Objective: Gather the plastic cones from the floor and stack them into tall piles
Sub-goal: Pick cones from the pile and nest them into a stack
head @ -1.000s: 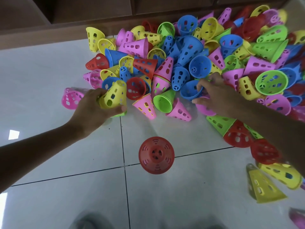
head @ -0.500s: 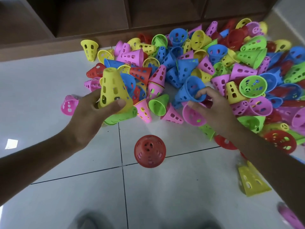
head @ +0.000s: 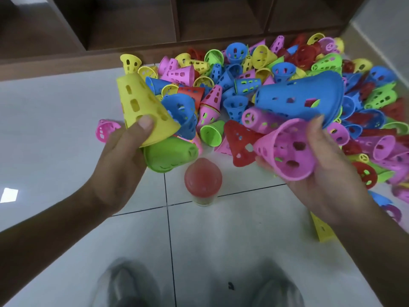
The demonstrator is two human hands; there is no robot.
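My left hand (head: 119, 165) grips a perforated yellow plastic cone (head: 141, 107) and a green one (head: 170, 154), my right hand (head: 327, 171) clasps pink (head: 287, 149) and blue (head: 298, 98) cones lying sideways, and the red-topped upright stack (head: 203, 177) stands on the floor between and below them, roughly equidistant.

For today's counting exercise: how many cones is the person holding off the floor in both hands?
4: yellow cone and green cone in left hand; blue cone and pink cone in right hand. Others may be nested.
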